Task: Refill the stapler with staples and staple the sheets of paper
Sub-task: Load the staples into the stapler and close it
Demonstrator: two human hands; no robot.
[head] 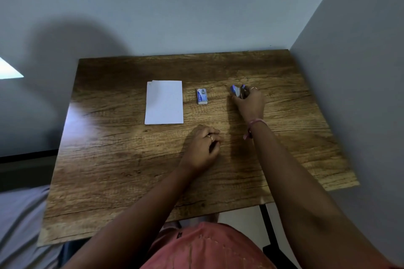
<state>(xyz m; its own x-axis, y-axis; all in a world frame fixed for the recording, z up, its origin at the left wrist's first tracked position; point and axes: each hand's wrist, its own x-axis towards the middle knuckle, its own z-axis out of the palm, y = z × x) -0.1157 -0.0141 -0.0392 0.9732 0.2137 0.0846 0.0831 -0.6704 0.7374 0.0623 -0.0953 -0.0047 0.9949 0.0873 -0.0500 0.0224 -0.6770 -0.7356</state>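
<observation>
A small blue stapler (236, 90) sits at the far right of the wooden table (131, 170). My right hand (249, 103) reaches out and closes its fingers around the stapler, hiding its near half. A small blue and white staple box (202, 96) lies flat to the left of the stapler. Further left, a short stack of white paper sheets (164, 102) lies on the table. My left hand (204, 147) rests on the table nearer to me, fingers curled loosely with nothing in them.
Grey walls close in behind the table and along its right side. The table's left and near edges are free. A black chair frame (270, 231) shows under the near right corner.
</observation>
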